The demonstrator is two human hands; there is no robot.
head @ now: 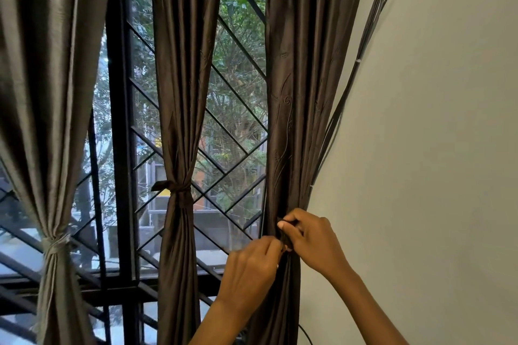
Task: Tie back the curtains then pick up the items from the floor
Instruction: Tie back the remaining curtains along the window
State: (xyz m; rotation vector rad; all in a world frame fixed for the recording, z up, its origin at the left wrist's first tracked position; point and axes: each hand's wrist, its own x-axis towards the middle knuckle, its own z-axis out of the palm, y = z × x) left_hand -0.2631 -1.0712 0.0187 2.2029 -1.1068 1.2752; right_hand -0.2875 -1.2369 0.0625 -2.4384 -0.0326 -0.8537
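Satin-like brown cloth makes up the right curtain (294, 92), which hangs against the wall (434, 148) at the window's right edge, gathered into a narrow bundle at waist height. Both hands work at that gather. The left hand (252, 269) has its fingers curled in from the window side, pinching one end of a dark tie (285, 238). The right hand (311, 241) comes from the wall side, thumb and fingers clamped on the other end just above. The 2 hands are nearly touching, and the knot looks unfinished.

The other 2 curtains are already done: the middle curtain (182, 92) is cinched by its own band (178, 190), and the grey curtain (47, 92) on the left likewise.

The fabric should be soft, light and rather slippery, so folds may slide out of a loose loop. Best to hold the tie near its ends, close to the bundle, and pull snug. Thin cables (364, 50) run down the wall just beside the curtain and could get caught in the knot. The floor and its items are out of view.
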